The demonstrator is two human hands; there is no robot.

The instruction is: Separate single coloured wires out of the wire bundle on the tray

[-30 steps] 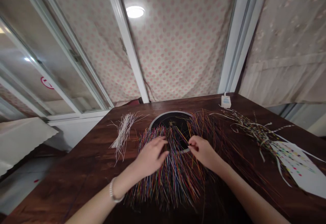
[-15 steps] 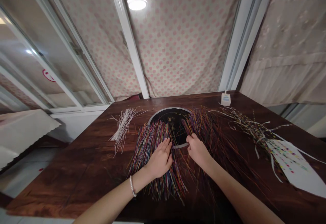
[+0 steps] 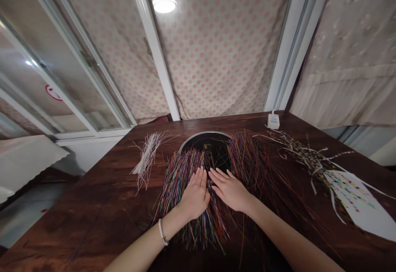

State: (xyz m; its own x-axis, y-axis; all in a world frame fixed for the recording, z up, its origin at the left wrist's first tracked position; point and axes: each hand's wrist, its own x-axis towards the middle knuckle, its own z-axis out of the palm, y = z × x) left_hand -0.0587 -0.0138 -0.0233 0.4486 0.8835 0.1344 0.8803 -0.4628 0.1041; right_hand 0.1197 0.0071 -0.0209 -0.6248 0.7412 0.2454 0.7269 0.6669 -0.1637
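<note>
Disc (image 3: 198, 139) under wires (image 3: 173, 185), printed sheet (image 3: 355, 198) cut off

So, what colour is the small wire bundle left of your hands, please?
That wire bundle is white, best seen in the head view.

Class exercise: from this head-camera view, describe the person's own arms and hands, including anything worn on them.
The left hand and right hand are bare, with no gloves, and the forearms show no sleeves. The left wrist wears a bracelet of white pearl-like beads; the right wrist shows no jewellery.

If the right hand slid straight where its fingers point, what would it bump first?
The right hand would probably meet the left hand first, across a few coloured wires; depth is unclear.
</note>
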